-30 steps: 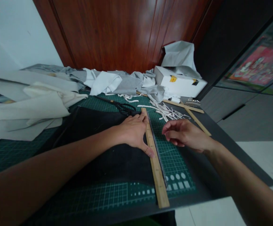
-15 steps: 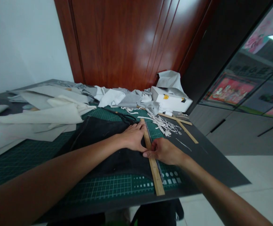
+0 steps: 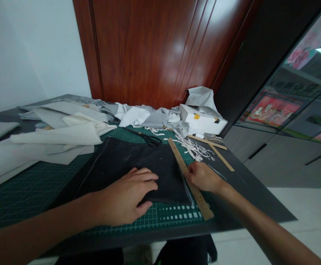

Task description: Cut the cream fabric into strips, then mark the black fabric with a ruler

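Observation:
A piece of black cloth (image 3: 166,184) lies on the green cutting mat (image 3: 121,221), a pale line running along its right edge. My left hand (image 3: 129,193) rests flat on the near part of the cloth, fingers spread. At the cloth's right edge, my right hand (image 3: 204,176) is closed at the middle of a wooden ruler (image 3: 201,204); its fingertips are partly hidden. The ruler lies slanted, its far end over the cloth's far right corner and its near end off the cloth. Beyond the cloth lie black-handled scissors (image 3: 151,140).
Pale fabric pieces (image 3: 58,136) spread over the left of the table. Grey and white scraps (image 3: 134,116) line the back, beside a white box (image 3: 201,119). Cut white strips (image 3: 192,147) and another pair of wooden strips (image 3: 221,157) lie at right. Cabinets (image 3: 276,151) stand beyond.
My left hand has come off the ruler and moved left and nearer onto the cloth. The ruler's near end has swung right, uncovering the cloth's edge, with my right hand moved slightly right.

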Action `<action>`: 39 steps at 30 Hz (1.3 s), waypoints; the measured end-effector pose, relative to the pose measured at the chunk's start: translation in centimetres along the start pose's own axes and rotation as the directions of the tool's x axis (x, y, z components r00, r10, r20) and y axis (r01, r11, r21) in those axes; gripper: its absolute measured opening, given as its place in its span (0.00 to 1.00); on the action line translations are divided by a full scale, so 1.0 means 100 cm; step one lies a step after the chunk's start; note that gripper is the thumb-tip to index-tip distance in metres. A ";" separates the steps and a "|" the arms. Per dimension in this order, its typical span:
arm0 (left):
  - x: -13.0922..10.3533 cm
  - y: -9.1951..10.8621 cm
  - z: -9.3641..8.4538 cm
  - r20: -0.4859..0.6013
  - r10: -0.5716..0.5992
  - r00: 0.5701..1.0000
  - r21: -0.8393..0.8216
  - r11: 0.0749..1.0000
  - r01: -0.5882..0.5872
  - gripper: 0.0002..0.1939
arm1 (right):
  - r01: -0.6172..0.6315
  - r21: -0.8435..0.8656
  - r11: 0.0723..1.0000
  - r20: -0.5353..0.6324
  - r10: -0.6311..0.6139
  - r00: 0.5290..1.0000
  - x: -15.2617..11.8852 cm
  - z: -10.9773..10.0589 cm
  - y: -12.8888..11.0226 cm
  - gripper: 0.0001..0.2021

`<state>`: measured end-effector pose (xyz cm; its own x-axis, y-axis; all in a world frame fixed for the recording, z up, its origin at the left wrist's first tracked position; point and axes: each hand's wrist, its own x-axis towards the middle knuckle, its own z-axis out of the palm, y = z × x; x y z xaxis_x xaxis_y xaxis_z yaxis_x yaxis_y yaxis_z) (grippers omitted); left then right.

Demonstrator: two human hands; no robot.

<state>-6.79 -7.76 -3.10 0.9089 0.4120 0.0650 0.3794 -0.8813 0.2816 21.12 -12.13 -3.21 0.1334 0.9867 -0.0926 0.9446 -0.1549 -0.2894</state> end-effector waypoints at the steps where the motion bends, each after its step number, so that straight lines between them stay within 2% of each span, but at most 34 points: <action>1: -0.003 -0.001 0.003 -0.026 0.020 0.999 -0.008 1.000 -0.020 0.14 | 0.016 -0.006 1.000 0.005 -0.016 1.000 0.000 -0.002 0.003 0.17; 4: -0.005 -0.007 0.010 -0.066 0.072 0.995 -0.042 0.996 -0.075 0.12 | 0.061 -0.029 0.998 0.001 -0.061 0.998 0.001 -0.014 0.013 0.16; 7: -0.006 -0.018 0.007 -0.062 0.089 0.994 -0.089 0.992 -0.095 0.13 | 0.074 -0.088 0.993 -0.052 -0.079 0.996 0.006 -0.030 0.025 0.15; 10: -0.018 -0.031 -0.007 -0.016 0.117 0.993 -0.132 0.984 -0.118 0.12 | 0.031 -0.181 0.983 -0.117 -0.053 0.992 0.015 -0.039 0.036 0.15; 12: -0.030 -0.041 -0.020 0.036 0.179 0.983 -0.191 0.967 -0.169 0.08 | -0.020 -0.248 0.969 -0.147 -0.017 0.989 0.021 -0.037 0.042 0.13; 14: -0.043 -0.050 -0.033 0.102 0.177 0.979 -0.256 0.956 -0.146 0.10 | -0.070 -0.309 0.949 -0.162 0.020 0.987 0.025 -0.029 0.046 0.12; 16: -0.051 -0.059 -0.044 0.174 0.067 0.982 -0.247 0.969 -0.022 0.13 | -0.109 -0.350 0.930 -0.169 0.052 0.984 0.027 -0.020 0.047 0.11; 18: -0.051 -0.068 -0.051 -0.003 -0.060 0.998 -0.144 0.988 0.059 0.14 | -0.137 -0.364 0.921 -0.179 0.075 0.981 0.027 -0.013 0.044 0.13; 19: -0.048 -0.073 -0.053 -0.100 -0.125 0.987 -0.051 0.991 0.120 0.14 | -0.148 -0.360 0.921 -0.188 0.084 0.979 0.026 -0.011 0.041 0.15; 21: -0.035 -0.086 -0.058 -0.274 -0.268 0.923 0.087 0.949 0.302 0.17 | -0.151 -0.327 0.933 -0.204 0.086 0.975 0.025 -0.011 0.030 0.20; 22: -0.027 -0.095 -0.060 -0.317 -0.333 0.888 0.132 0.912 0.389 0.20 | -0.132 -0.298 0.946 -0.201 0.073 0.977 0.025 -0.011 0.022 0.22; 24: -0.007 -0.114 -0.065 -0.329 -0.440 0.835 0.175 0.841 0.512 0.24 | -0.039 -0.212 0.977 -0.151 0.006 0.989 0.026 -0.013 0.003 0.23; 26: 0.012 -0.131 -0.068 -0.324 -0.510 0.797 0.182 0.793 0.581 0.26 | 0.093 -0.098 0.991 -0.052 -0.098 0.994 0.033 -0.014 -0.018 0.24; 28: 0.027 -0.137 -0.064 -0.337 -0.580 0.742 0.179 0.734 0.655 0.27 | 0.163 0.000 0.987 0.017 -0.163 0.986 0.043 -0.012 -0.037 0.25; 30: 0.033 -0.126 -0.052 -0.423 -0.553 0.717 0.191 0.719 0.668 0.26 | 0.194 0.076 0.978 0.062 -0.199 0.978 0.055 -0.007 -0.051 0.22; 31: 0.033 -0.114 -0.043 -0.486 -0.433 0.759 0.209 0.785 0.583 0.25 | 0.198 0.112 0.974 0.085 -0.208 0.974 0.061 -0.004 -0.055 0.19; 32: 0.031 -0.099 -0.031 -0.477 -0.366 0.799 0.223 0.829 0.513 0.24 | 0.197 0.150 0.969 0.112 -0.215 0.970 0.064 -0.001 -0.058 0.16; 34: 0.022 -0.068 -0.007 -0.385 -0.187 0.904 0.241 0.925 0.294 0.25 | 0.175 0.236 0.956 0.173 -0.218 0.960 0.067 0.003 -0.061 0.12; 36: 0.012 -0.043 0.013 -0.329 -0.066 0.942 0.235 0.961 0.149 0.29 | 0.130 0.339 0.932 0.226 -0.215 0.950 0.065 0.005 -0.062 0.10; 39: 0.000 -0.030 0.029 -0.300 -0.018 0.954 0.234 0.968 0.092 0.31 | 0.055 0.528 0.847 0.241 -0.212 0.947 0.056 0.003 -0.064 0.08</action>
<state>-7.38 -5.75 -6.77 0.8079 0.4781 0.3445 0.4913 -0.8693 0.0541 15.76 -5.65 -2.12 -0.1457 0.9556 -0.2559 0.6491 -0.1029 -0.7538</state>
